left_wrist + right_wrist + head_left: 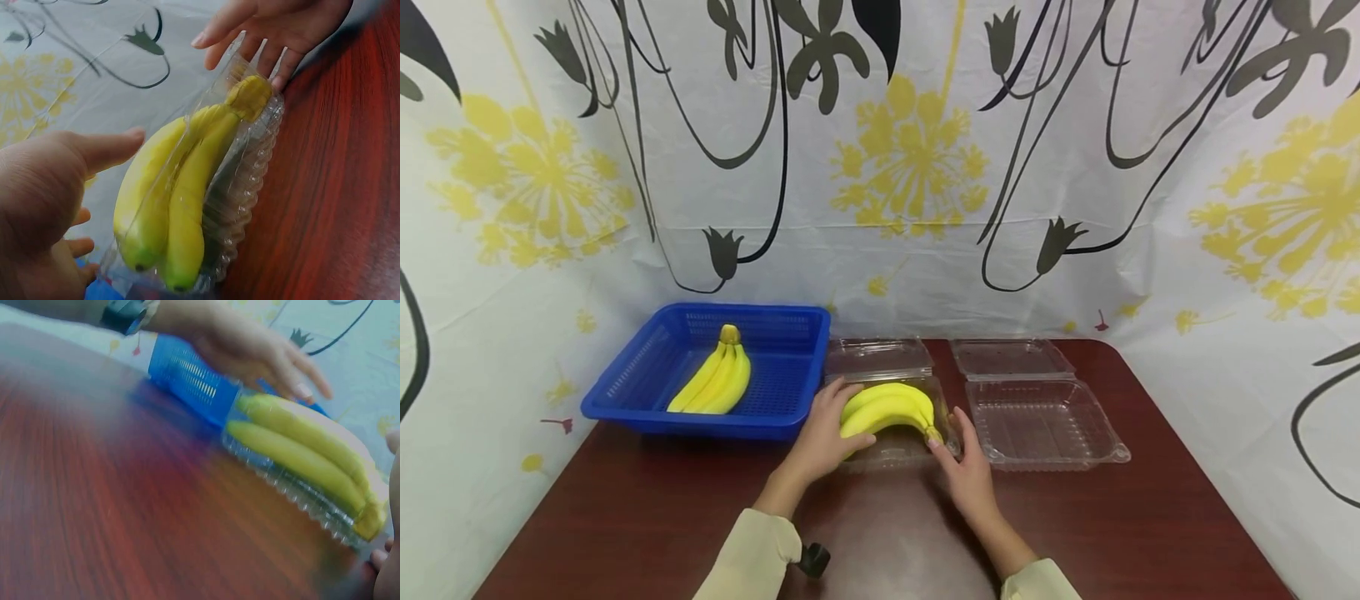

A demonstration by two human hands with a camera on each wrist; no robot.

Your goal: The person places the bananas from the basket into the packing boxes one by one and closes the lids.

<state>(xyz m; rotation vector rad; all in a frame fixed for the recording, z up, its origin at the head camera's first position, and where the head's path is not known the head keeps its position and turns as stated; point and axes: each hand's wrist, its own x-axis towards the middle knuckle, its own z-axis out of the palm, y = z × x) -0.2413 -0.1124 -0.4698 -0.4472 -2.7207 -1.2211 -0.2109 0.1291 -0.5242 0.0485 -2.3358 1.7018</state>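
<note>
A bunch of yellow bananas (887,410) lies in the base of a clear plastic clamshell container (887,457), the stem pointing right. The green-tipped ends (181,275) of the bananas are toward my left hand (829,429). That hand is beside the container's left side, thumb spread from the fingers. At the stem end (372,519) is my right hand (966,467), its thumb near the stem and fingers straight along the container's right side. In the left wrist view, the fingers of the right hand (287,22) are extended at the container's end.
A blue plastic basket (625,408) stands at the left with another banana bunch (718,379) inside. To the right sits a second clear clamshell (1045,421), its lid (1011,358) folded back toward the patterned curtain (880,283). All stand on a dark red-brown table (1135,533).
</note>
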